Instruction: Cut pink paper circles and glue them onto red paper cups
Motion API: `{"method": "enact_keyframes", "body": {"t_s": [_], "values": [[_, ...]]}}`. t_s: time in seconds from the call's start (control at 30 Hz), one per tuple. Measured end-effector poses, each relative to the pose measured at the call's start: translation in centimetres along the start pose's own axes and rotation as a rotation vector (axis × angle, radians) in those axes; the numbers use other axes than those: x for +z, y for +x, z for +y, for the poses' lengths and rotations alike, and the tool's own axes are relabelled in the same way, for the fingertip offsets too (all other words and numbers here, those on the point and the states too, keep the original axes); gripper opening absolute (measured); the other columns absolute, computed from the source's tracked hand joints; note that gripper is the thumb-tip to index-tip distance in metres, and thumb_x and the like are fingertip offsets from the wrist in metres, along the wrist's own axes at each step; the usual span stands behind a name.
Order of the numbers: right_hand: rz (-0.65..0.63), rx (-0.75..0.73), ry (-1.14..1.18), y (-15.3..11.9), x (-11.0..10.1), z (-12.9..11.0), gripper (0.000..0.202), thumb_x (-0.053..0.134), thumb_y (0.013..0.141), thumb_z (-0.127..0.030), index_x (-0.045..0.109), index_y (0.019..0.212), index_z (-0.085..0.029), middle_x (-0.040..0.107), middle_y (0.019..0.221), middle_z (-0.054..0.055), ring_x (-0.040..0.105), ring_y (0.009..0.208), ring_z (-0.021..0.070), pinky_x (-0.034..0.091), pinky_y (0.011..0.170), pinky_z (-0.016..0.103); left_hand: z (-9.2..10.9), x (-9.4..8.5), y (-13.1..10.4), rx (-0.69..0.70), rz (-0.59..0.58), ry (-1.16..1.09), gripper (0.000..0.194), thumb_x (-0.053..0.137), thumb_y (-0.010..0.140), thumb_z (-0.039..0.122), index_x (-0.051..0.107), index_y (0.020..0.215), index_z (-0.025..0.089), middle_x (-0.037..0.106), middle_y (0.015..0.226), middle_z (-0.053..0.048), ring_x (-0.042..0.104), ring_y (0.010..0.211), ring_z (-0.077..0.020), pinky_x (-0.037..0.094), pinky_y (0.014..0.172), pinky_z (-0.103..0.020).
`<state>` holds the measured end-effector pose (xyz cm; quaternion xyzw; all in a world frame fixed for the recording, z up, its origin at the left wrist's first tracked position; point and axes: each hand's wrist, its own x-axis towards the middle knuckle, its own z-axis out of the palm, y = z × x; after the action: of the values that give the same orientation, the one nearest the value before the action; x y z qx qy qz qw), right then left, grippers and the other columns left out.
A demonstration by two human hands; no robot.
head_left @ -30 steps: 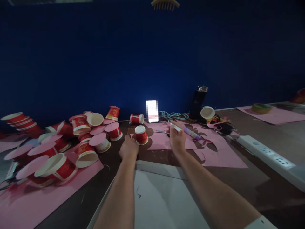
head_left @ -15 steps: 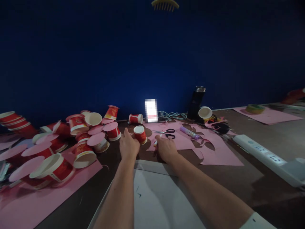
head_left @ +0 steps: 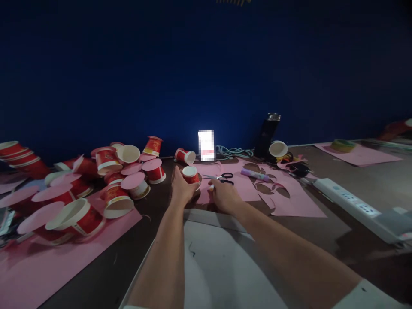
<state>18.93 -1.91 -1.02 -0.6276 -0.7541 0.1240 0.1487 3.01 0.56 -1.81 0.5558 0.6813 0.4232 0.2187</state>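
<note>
A red paper cup (head_left: 190,172) stands on the table with a white round end facing up. Around its left and near side curl the fingers and thumb of my left hand (head_left: 184,189), closed on it. My right hand (head_left: 224,193) is closed, just right of the cup, over a small white tube with an orange part (head_left: 211,188), mostly hidden by the fingers; its exact kind I cannot make out. Behind the right hand lie scissors (head_left: 222,176) with black handles, on pink paper (head_left: 240,193). A purple glue stick (head_left: 254,174) rests farther right.
Many red cups, several with pink paper discs (head_left: 133,180), crowd the left on a pink sheet (head_left: 80,257). At the back are a lit phone (head_left: 206,146), a coiled cable (head_left: 234,152) and a black bottle (head_left: 266,135). A power strip (head_left: 347,206) lies right.
My left hand has closed round the cup, its thumb now across the near side. My right hand keeps hold of the small tube, now more covered. The view has shifted slightly.
</note>
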Motion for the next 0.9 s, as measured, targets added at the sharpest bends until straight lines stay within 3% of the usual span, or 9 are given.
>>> {"method": "enact_keyframes", "body": {"t_s": [0.13,0.27,0.37,0.43,0.53,0.7,0.9], "values": [[0.02,0.022,0.356,0.9,0.7,1.0,0.026,0.046,0.084,-0.023,0.059,0.106,-0.022,0.069,0.093,0.008,0.064,0.082,0.0204,0.047,0.07,0.031,-0.1,0.1,0.0,-0.051,-0.013,0.001,0.09,0.074,0.06,0.028,0.031,0.137,0.014,0.049,0.134,-0.017,0.047,0.123,-0.0272,0.037,0.1,-0.036],[0.25,0.125,0.882,1.3,2.6,1.9,0.031,0.041,0.087,-0.032,0.054,0.114,-0.021,0.067,0.095,0.006,0.064,0.076,0.0154,0.052,0.065,0.028,0.1,0.0,-0.2,-0.054,0.043,-0.004,0.065,0.072,0.063,0.032,0.047,0.121,0.018,0.058,0.122,-0.012,0.056,0.111,-0.0253,0.042,0.092,-0.035],[0.379,0.199,1.101,1.1,2.8,2.3,0.043,0.043,0.084,-0.041,0.049,0.12,-0.019,0.066,0.093,0.007,0.061,0.067,0.0139,0.052,0.053,0.026,0.6,-0.2,-0.5,0.008,0.13,-0.049,0.058,0.071,0.065,0.034,0.05,0.116,0.017,0.059,0.119,-0.012,0.057,0.109,-0.0242,0.044,0.091,-0.035],[0.456,0.196,1.096,0.9,2.4,2.7,0.048,0.044,0.083,-0.045,0.05,0.122,-0.019,0.066,0.087,0.006,0.059,0.064,0.0136,0.049,0.048,0.024,1.0,-0.2,-0.7,0.053,0.119,-0.12,0.056,0.071,0.066,0.031,0.05,0.116,0.017,0.06,0.118,-0.011,0.058,0.107,-0.0223,0.044,0.091,-0.034],[0.513,0.161,0.983,0.7,1.5,3.2,0.051,0.047,0.081,-0.051,0.059,0.114,-0.014,0.064,0.074,0.004,0.056,0.06,0.0137,0.046,0.05,0.024,1.1,0.2,-0.9,0.11,-0.011,-0.215,0.06,0.074,0.063,0.027,0.05,0.117,0.016,0.061,0.116,-0.011,0.059,0.104,-0.021,0.045,0.091,-0.034],[0.538,0.135,0.807,0.3,0.8,3.6,0.051,0.044,0.082,-0.057,0.068,0.092,-0.012,0.061,0.062,0.003,0.054,0.057,0.0148,0.041,0.054,0.025,0.5,1.2,-1.0,0.22,-0.222,-0.285,0.066,0.076,0.06,0.022,0.049,0.121,0.017,0.06,0.118,-0.01,0.058,0.106,-0.0215,0.044,0.093,-0.036],[0.538,0.129,0.765,-0.1,0.2,3.5,0.053,0.041,0.083,-0.059,0.065,0.072,-0.014,0.054,0.053,0.0,0.048,0.051,0.0136,0.037,0.052,0.024,1.1,1.3,-1.6,0.24,-0.341,-0.253,0.067,0.076,0.059,0.021,0.05,0.122,0.017,0.06,0.118,-0.01,0.059,0.104,-0.0224,0.046,0.09,-0.036]]}}
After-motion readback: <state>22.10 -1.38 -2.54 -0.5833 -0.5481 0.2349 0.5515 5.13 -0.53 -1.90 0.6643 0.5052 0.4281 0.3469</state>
